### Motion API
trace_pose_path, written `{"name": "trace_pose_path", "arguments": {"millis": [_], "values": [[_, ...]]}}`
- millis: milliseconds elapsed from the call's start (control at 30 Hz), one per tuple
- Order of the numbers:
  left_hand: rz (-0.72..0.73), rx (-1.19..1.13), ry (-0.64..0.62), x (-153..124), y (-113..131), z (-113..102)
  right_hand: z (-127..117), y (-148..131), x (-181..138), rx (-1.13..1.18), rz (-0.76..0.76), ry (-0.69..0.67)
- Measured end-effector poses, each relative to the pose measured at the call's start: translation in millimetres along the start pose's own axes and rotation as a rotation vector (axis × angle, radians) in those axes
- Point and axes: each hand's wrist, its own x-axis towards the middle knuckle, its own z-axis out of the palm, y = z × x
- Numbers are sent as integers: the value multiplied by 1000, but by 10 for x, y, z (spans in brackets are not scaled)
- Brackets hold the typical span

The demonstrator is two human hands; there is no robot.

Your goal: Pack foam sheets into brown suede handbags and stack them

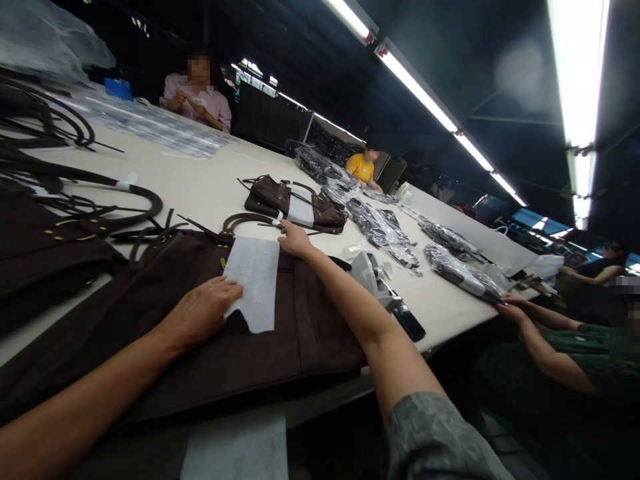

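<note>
A dark brown handbag (325, 327) lies flat on the table in front of me. Over its upper part rests a white sheet (256, 283) of thin paper-like material with a notched lower edge. My left hand (210, 307) lies with its fingers stretched on the sheet's left edge and the bag. At the bag's top, my right hand (296, 239) has its fingers closed at the dark handle (245, 218), beside a small white wrap (278, 219). Just beyond it sits a second brown handbag (270, 193) with a white band round it.
More brown bags (45, 253) crowd the left. A grey tape dispenser (370, 277) and a dark phone (409, 320) are right of my arm. Plastic-wrapped bags (383, 230) lie farther along the white table (200, 187). Co-workers are around it; one person's hands (513, 307) touch a wrapped bag.
</note>
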Motion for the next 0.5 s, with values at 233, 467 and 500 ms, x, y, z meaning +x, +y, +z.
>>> {"name": "trace_pose_path", "arguments": {"millis": [233,467,500], "values": [[89,-103,-54,-159,3,-15,-90,163,-615,-644,-549,-480],[314,-114,30,-253,-2,20,-32,348,-1051,-831,-571,-416],[315,-130,13,-266,-7,40,-30,334,-1078,-838,-558,-427]]}}
